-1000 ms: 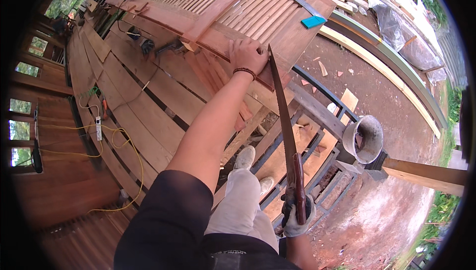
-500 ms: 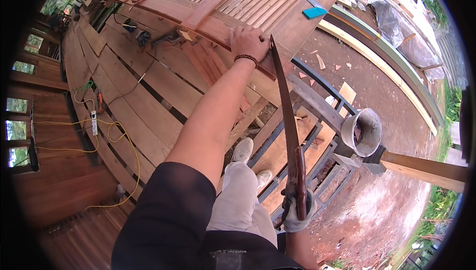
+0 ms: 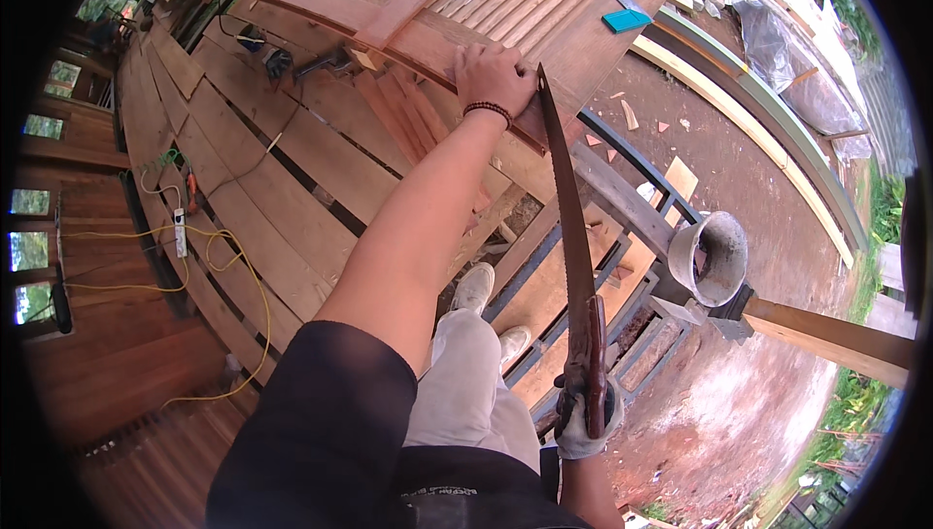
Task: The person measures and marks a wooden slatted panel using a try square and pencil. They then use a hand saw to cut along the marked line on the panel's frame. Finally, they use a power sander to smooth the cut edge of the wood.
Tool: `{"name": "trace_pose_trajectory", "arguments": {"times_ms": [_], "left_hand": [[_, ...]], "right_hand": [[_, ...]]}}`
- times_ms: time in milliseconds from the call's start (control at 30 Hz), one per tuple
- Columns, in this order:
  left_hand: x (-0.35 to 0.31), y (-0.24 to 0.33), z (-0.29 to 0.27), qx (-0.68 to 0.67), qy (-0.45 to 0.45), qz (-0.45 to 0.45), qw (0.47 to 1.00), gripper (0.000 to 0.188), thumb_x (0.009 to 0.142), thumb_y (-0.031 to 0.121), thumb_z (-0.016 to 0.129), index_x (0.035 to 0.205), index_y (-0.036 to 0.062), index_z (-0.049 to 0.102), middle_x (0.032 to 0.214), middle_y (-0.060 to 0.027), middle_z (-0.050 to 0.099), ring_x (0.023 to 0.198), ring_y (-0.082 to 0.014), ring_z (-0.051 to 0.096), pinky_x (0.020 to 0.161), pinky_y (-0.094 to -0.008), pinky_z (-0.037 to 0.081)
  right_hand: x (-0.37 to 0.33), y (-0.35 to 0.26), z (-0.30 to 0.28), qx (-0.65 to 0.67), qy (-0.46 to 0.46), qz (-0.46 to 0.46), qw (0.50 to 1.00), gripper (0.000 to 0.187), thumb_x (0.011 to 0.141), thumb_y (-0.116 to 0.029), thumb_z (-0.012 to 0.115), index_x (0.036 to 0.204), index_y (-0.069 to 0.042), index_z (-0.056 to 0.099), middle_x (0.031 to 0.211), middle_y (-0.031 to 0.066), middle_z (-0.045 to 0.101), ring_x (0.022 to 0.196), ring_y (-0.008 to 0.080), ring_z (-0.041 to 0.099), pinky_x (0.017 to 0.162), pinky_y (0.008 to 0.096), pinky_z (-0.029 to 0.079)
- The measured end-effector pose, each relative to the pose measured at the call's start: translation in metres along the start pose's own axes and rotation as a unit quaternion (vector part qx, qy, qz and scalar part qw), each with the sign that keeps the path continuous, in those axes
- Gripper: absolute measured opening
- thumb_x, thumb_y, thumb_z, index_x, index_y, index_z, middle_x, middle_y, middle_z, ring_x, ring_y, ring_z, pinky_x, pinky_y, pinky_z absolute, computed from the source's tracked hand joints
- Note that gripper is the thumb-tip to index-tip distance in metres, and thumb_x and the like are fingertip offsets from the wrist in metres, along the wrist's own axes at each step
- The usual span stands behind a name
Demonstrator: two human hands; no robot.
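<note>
In my gloved right hand, closed round its dark reddish-brown wooden handle, is a long handsaw. Its brown blade points away from me, toothed edge facing left, with the tip beside my left hand. My bare left hand, with a beaded bracelet at the wrist, bears down on the near corner of a louvred wooden shutter panel, its fingers bent over the frame. The blade passes over the panel's near edge; whether the teeth touch wood I cannot tell.
A teal-handled tool lies on the panel. Reddish offcuts lean below it. Gaps run between the floor planks. A yellow cord and power strip lie left. A grey bucket stands right, near a timber beam.
The whole view has shifted slightly. My left hand still presses on the panel, and my right hand still holds the saw in nearly the same pose.
</note>
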State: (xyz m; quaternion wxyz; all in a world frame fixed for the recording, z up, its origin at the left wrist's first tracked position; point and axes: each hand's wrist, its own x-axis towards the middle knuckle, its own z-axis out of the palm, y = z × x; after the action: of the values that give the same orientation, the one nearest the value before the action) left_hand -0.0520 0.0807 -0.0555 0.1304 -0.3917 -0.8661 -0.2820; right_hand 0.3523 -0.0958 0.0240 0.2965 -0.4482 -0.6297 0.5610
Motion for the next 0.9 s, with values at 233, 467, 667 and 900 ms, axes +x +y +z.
{"name": "trace_pose_trajectory", "arguments": {"times_ms": [233,467,667,900], "left_hand": [[0.005,-0.003,0.001,0.019,0.034,0.008,0.999,0.018,0.077,0.032,0.066,0.07,0.0158,0.07,0.09,-0.0032,0.068,0.098,-0.0247,0.058,0.099,-0.0405,0.037],[0.005,-0.003,0.002,0.004,0.011,-0.01,1.0,0.02,0.078,0.033,0.065,0.072,0.015,0.07,0.093,-0.004,0.068,0.1,-0.026,0.058,0.105,-0.0433,0.035],[0.0,-0.004,-0.003,0.0,0.005,-0.003,1.0,0.022,0.078,0.034,0.064,0.075,0.0131,0.07,0.095,-0.0061,0.067,0.102,-0.0279,0.057,0.109,-0.0459,0.033],[0.006,0.007,-0.003,-0.017,0.03,-0.001,0.999,0.017,0.076,0.031,0.067,0.074,0.0137,0.07,0.092,-0.0051,0.067,0.102,-0.0266,0.057,0.107,-0.0466,0.035]], "right_hand": [[0.101,-0.005,0.052,0.006,-0.007,-0.031,0.999,0.016,0.087,-0.004,0.061,0.101,0.003,0.062,0.082,0.0129,0.07,0.073,0.0201,0.068,0.067,0.0309,0.053],[0.034,0.017,0.018,0.026,-0.001,0.011,1.0,0.03,0.087,-0.012,0.063,0.111,0.005,0.064,0.091,0.014,0.072,0.082,0.0201,0.07,0.077,0.0334,0.055],[0.108,-0.002,0.065,-0.027,0.002,-0.076,0.997,0.02,0.084,-0.004,0.063,0.104,0.001,0.064,0.083,0.0137,0.071,0.072,0.0258,0.07,0.068,0.0324,0.053],[0.066,0.006,0.038,0.027,0.017,-0.017,0.999,0.023,0.086,-0.005,0.059,0.107,0.003,0.065,0.087,0.0137,0.071,0.078,0.0201,0.07,0.074,0.0319,0.055]]}}
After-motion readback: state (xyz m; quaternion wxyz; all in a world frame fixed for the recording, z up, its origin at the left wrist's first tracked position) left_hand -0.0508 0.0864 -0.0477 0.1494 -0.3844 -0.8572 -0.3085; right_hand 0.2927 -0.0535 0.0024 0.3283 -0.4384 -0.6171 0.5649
